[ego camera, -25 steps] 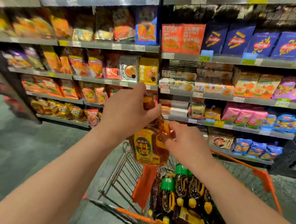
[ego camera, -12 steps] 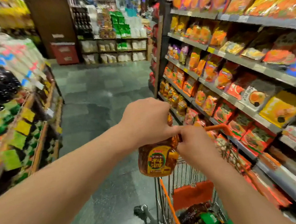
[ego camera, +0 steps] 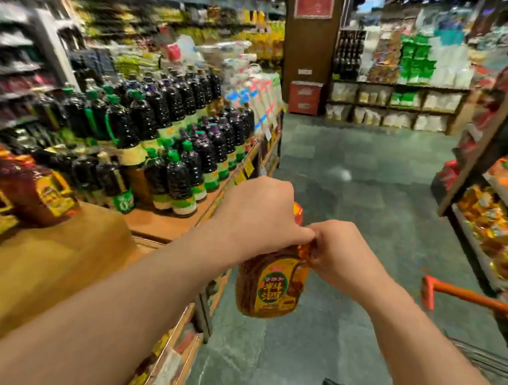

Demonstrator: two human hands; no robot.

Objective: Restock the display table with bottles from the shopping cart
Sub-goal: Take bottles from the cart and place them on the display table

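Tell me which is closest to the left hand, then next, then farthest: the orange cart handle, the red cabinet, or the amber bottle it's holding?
From the left hand:
1. Amber bottle, in its grip, just below.
2. Orange cart handle, lower right.
3. Red cabinet, far down the aisle by the pillar.

Glossy amber plastic cooking wine bottle [ego camera: 268, 284] with a yellow paper label; matt wooden display table [ego camera: 50, 260]; orange plastic cart handle [ego camera: 476, 298].

Both bare arms reach forward and meet in the middle. Left grip [ego camera: 258, 213] is a curled fist, knuckles up; right grip [ego camera: 338, 251] sits curled just beside it, fingers [ego camera: 318, 249] touching the left.
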